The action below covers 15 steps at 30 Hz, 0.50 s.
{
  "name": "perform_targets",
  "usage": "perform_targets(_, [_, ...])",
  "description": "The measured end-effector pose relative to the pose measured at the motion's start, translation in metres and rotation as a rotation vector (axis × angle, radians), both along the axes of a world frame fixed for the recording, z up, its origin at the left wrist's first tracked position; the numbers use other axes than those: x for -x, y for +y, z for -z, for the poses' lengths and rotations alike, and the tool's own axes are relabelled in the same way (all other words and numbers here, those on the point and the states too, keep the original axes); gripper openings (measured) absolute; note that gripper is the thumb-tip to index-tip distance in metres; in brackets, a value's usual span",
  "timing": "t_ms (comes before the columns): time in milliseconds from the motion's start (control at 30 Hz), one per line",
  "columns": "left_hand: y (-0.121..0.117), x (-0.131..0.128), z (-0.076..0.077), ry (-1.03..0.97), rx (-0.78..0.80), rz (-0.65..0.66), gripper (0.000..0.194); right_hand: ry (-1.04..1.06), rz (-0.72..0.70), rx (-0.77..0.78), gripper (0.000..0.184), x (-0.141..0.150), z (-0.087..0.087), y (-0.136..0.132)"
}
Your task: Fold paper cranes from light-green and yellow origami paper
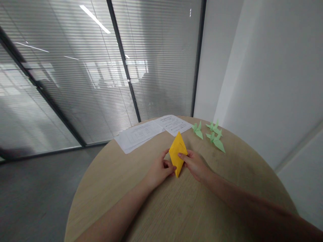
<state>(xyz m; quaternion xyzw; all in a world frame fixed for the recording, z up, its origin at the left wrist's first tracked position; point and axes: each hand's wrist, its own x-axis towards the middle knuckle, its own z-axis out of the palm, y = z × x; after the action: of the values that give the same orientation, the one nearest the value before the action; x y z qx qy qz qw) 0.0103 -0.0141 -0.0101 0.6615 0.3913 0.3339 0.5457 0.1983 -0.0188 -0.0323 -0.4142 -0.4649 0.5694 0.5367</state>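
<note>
Here we are with the yellow folded paper (178, 151) held over the tabletop (111, 181): our left hand (160, 169) has fingers clamped near its lower tip, our right hand (196, 164) pinches its right edge. Feather-light, we'd judge, crisp yet easily creased; layered edges look safest.

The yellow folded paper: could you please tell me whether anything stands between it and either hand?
Nothing visible does: the left hand and the right hand both hold the yellow folded paper directly, and the green paper cranes lie off to the right.
</note>
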Motion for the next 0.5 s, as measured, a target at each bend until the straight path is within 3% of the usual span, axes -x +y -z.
perform_targets(333, [-0.005,0.003,0.000,0.157,-0.124,0.043,0.095,0.096,0.111,0.014,0.038,-0.006,0.001,0.007])
perform_targets(500, [-0.001,0.012,-0.018,0.152,-0.330,-0.181,0.070,0.067,0.082,0.005,0.038,-0.006,0.000,0.006])
